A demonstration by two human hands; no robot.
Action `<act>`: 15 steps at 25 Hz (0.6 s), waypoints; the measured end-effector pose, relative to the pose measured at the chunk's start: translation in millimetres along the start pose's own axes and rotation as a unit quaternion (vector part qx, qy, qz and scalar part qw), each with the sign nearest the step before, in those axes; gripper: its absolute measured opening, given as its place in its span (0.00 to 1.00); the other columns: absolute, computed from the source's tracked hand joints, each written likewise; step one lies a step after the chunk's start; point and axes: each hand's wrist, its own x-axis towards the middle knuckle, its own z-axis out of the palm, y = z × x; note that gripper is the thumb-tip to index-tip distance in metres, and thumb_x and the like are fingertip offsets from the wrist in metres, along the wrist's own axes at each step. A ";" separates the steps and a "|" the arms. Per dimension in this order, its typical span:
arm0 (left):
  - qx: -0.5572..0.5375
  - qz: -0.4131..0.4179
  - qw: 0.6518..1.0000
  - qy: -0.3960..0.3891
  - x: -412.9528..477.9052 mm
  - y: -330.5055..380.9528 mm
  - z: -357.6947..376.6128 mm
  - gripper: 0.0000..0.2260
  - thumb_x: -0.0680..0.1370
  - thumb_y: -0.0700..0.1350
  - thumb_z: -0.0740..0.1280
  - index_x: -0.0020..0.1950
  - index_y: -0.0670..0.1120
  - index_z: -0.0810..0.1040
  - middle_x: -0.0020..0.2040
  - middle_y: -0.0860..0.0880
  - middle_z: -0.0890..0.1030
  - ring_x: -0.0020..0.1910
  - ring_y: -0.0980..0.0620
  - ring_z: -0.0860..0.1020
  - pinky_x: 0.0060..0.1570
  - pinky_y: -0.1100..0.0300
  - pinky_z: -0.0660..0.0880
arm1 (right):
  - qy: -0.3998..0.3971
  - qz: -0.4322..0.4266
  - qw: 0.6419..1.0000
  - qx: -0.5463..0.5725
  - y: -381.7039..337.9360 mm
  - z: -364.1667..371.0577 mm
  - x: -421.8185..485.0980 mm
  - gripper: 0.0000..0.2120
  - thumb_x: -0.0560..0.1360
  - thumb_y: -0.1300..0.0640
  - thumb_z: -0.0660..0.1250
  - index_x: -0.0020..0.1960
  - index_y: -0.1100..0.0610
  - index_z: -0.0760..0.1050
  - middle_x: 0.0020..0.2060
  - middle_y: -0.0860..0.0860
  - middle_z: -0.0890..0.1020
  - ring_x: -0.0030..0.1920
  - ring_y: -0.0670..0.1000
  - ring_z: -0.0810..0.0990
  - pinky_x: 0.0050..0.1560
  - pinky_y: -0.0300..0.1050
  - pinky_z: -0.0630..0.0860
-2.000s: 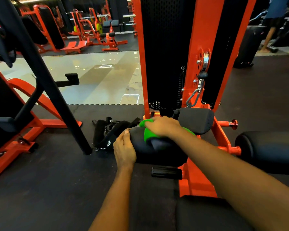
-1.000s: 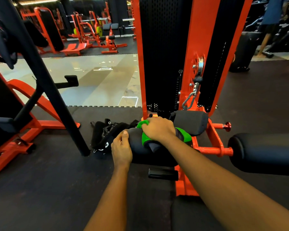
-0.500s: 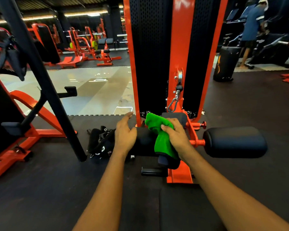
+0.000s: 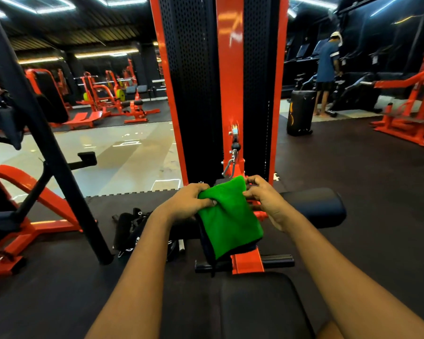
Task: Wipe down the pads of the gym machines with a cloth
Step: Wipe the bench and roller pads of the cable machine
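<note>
Green cloth [image 4: 230,216] is held up by its upper edge, one corner pinched in the curled fingers of the left hand [image 4: 189,204] and the other in those of the right hand [image 4: 264,201], presumably so that a fresh face can be turned out. It hangs before the roller pad [image 4: 313,206]; contact cannot be told. The seat pad [image 4: 255,304] lies nearest. The orange upright [image 4: 228,94] and carabiner [image 4: 229,167] stand close behind, and straps [image 4: 130,228] lie on the floor to the left

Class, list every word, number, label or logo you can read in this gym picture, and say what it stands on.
Nothing here is legible.
White mark on the orange column: blurred.
Orange mark on the black floor box: blurred.
White print on the black straps: too small.
The green cloth shows no print.
</note>
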 end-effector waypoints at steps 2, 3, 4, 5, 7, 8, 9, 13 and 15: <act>0.047 0.022 0.999 -0.002 4.1 19.1 5.2 0.11 0.74 0.51 0.74 0.43 0.44 0.78 0.40 0.47 0.82 0.40 0.51 0.80 0.41 0.53 0.74 | 0.006 -0.032 0.999 -0.002 -5.3 -11.0 -7.4 0.16 0.77 0.67 0.62 0.60 0.51 0.74 0.54 0.53 0.79 0.50 0.50 0.77 0.51 0.48 0.73; 0.065 0.034 0.997 0.004 7.6 27.8 8.6 0.12 0.74 0.50 0.75 0.40 0.45 0.77 0.37 0.50 0.79 0.37 0.54 0.78 0.38 0.56 0.70 | 0.002 -0.052 0.999 -0.005 -7.6 -16.8 -12.6 0.17 0.77 0.66 0.64 0.61 0.49 0.74 0.55 0.54 0.79 0.51 0.49 0.77 0.50 0.47 0.74; 0.075 0.045 0.996 0.011 10.6 37.6 12.3 0.13 0.74 0.50 0.76 0.38 0.45 0.75 0.35 0.51 0.77 0.35 0.55 0.76 0.36 0.58 0.68 | -0.005 -0.074 0.997 -0.019 -9.6 -22.9 -18.8 0.19 0.76 0.66 0.67 0.62 0.48 0.74 0.56 0.54 0.78 0.51 0.49 0.78 0.48 0.44 0.75; 0.082 0.054 0.995 0.021 15.1 45.5 15.1 0.14 0.73 0.51 0.77 0.38 0.44 0.75 0.33 0.51 0.76 0.33 0.56 0.75 0.35 0.58 0.67 | -0.014 -0.096 0.995 -0.037 -10.0 -29.7 -24.9 0.19 0.76 0.65 0.69 0.62 0.49 0.75 0.55 0.54 0.77 0.50 0.49 0.78 0.47 0.42 0.76; 0.097 0.075 0.992 0.034 23.9 60.7 19.8 0.16 0.72 0.53 0.77 0.38 0.42 0.76 0.33 0.50 0.77 0.33 0.54 0.76 0.35 0.57 0.68 | -0.020 -0.118 0.991 -0.063 -12.2 -44.3 -38.5 0.16 0.76 0.68 0.70 0.59 0.53 0.75 0.51 0.54 0.77 0.49 0.50 0.79 0.47 0.44 0.78; 0.102 0.084 0.991 0.035 27.1 68.7 23.0 0.16 0.71 0.54 0.78 0.39 0.43 0.77 0.33 0.51 0.78 0.33 0.55 0.77 0.35 0.58 0.70 | -0.015 -0.120 0.990 -0.076 -13.0 -52.3 -45.0 0.13 0.76 0.68 0.70 0.56 0.55 0.75 0.50 0.54 0.77 0.49 0.51 0.79 0.49 0.48 0.79; 0.099 0.097 0.990 0.030 30.0 77.8 28.0 0.16 0.71 0.54 0.78 0.38 0.45 0.77 0.33 0.51 0.78 0.33 0.56 0.77 0.35 0.59 0.70 | -0.001 -0.120 0.988 -0.097 -12.9 -62.1 -51.5 0.11 0.76 0.67 0.72 0.54 0.56 0.75 0.49 0.56 0.78 0.49 0.52 0.79 0.51 0.51 0.79; 0.070 0.182 0.981 -0.010 41.7 111.6 58.3 0.16 0.69 0.51 0.80 0.40 0.46 0.75 0.36 0.54 0.77 0.35 0.58 0.74 0.37 0.62 0.69 | 0.107 -0.078 0.961 -0.245 -10.5 -105.1 -85.2 0.10 0.71 0.55 0.79 0.46 0.54 0.79 0.46 0.53 0.83 0.44 0.45 0.80 0.49 0.49 0.77; 0.071 0.214 0.973 -0.039 50.8 123.3 76.5 0.15 0.69 0.53 0.80 0.44 0.47 0.78 0.39 0.52 0.81 0.40 0.56 0.78 0.44 0.56 0.73 | 0.137 -0.039 0.945 -0.296 -10.9 -124.3 -106.3 0.10 0.70 0.53 0.79 0.44 0.54 0.80 0.44 0.52 0.84 0.41 0.46 0.79 0.47 0.49 0.78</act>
